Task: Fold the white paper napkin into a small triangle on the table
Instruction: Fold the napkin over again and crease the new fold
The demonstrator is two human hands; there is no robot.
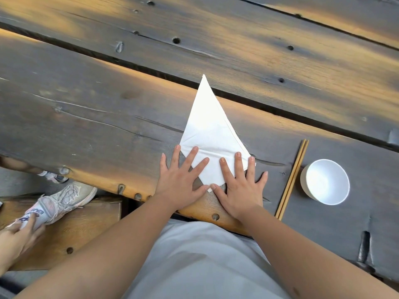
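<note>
The white paper napkin (210,134) lies flat on the dark wooden table (97,108), close to the near edge. It is folded into a tall shape with 1 sharp tip pointing away from the person and 1 small corner pointing back at them. A crease runs across its lower part.

Both hands are open and flat, fingers spread, pressing down on the near end of the napkin. The left hand (180,186) covers the left side of that end, with some fingers on the paper and some on the wood. The right hand (240,184) covers the right side the same way. The 2 thumbs nearly meet at the napkin's near corner — nothing is gripped.

To the right of the napkin sits a white bowl (326,182), standing upright. It looks empty inside, just white. Between the bowl and the right hand lie 2 wooden chopsticks (292,180), side by side and touching each other, just beside the bowl.

The table is made of wide planks with dark gaps and small round holes. Past the table's edge on the left is a wooden bench (71,229). A foot in a light sneaker (67,199) rests on it — another person's hand (19,234) touches the sock there.
</note>
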